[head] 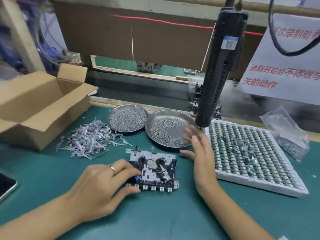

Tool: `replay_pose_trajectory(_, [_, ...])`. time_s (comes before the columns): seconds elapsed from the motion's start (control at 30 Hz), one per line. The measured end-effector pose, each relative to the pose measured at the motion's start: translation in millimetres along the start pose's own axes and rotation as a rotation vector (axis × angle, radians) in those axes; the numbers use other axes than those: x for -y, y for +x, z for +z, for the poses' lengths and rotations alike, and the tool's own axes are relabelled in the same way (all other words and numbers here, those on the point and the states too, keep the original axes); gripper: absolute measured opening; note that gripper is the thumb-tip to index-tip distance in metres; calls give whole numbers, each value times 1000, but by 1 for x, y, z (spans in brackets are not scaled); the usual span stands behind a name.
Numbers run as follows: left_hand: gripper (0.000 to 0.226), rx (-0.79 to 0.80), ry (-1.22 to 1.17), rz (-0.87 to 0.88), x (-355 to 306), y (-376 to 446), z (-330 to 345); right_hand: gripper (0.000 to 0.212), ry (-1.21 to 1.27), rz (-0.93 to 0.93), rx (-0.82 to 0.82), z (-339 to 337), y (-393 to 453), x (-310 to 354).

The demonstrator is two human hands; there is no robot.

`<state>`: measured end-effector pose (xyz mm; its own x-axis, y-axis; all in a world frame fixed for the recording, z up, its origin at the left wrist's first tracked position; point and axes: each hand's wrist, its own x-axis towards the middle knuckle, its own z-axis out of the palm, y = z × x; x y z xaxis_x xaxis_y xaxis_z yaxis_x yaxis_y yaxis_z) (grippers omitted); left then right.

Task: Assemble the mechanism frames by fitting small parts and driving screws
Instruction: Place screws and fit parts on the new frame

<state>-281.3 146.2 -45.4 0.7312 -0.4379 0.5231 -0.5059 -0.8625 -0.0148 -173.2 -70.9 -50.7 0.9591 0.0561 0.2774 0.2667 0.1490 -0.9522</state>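
A green bench mat (52,172) carries the mechanism frame (154,170), two screw dishes (170,129) and a cardboard box (39,108); beyond stands a sign (284,66) in red Chinese writing. The left hand (100,186) rests curled on the frame's left edge, pinching a small blue part. The right hand (199,153) hovers with fingers spread and relaxed beneath a hanging electric screwdriver (220,66).

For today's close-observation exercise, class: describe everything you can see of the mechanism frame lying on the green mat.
The flat silvery metal mechanism frame with black parts lies flat on the green mat, in front of two round steel dishes of screws. It carries two black round hubs, small levers and a row of square tabs along its near edge. The left hand rests its curled fingers on the left end; the open right hand hovers beside it, not touching.
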Motion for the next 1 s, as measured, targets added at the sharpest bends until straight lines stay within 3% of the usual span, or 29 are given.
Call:
replay_pose_trajectory(0.17, [44,1,-83,26,12,9,4,24,-82,-44,107,2,-7,1])
replay_pose_trajectory(0.3, [42,-135,67,-292,37,34,4,38,-400,-309,291,0,-20,2])
replay_pose_trajectory(0.4, [21,-80,228,-465,58,46,18,70,-813,-646,544,1,-24,0])
replay_pose_trajectory(0.5, [22,-14,256,-552,66,48,31,82,-968,-728,647,5,-23,-2])
replay_pose_trajectory(0.6, [28,-59,265,-560,68,48,39,77,-955,-678,650,4,-23,-3])
replay_pose_trajectory(0.77, [25,-95,76,-658,67,50,37,76,-941,-619,647,4,-24,-1])
replay_pose_trajectory(0.9, [16,-304,-178,-658,50,50,26,47,-803,-610,492,6,-26,3])
replay_pose_trajectory(1.0, [16,-432,-244,-504,16,52,21,29,-581,-444,343,10,-29,5])
